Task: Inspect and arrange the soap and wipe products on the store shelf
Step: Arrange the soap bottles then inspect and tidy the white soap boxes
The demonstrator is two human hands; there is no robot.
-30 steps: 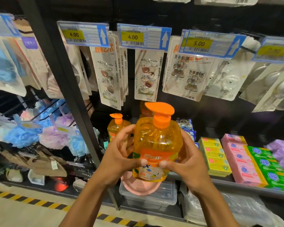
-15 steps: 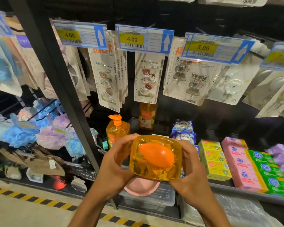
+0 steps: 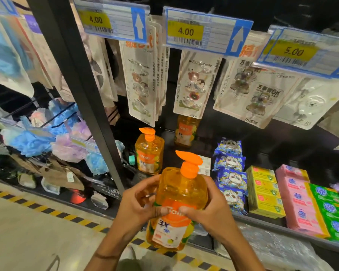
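held bottle: a clear pump bottle of orange liquid soap (image 3: 182, 192), held upright in both hands in front of the shelf (image 3: 262, 222), nearer the camera than the stocked goods.
its look: square shoulders, an orange pump head with the spout pointing away to the left, an orange band with white letters, and below it a white label reading "3x" with yellow fruit.
left hand (image 3: 137, 208): fingers curled round the bottle's left side, thumb pressed on the orange band.
right hand (image 3: 209, 210): fingers wrapped round the right side, thumb on the band and almost meeting the other thumb, so the brand word is partly hidden.
same product on shelf: one matching bottle (image 3: 149, 151) stands at the left end, and another (image 3: 186, 132) further back, half behind a hanging hook card (image 3: 194, 85).
wipe packs (image 3: 230, 173): blue, with panda faces, in a row just right of the held bottle.
soap boxes: yellow (image 3: 262, 190), then pink (image 3: 297, 198), then green (image 3: 333, 212), side by side.
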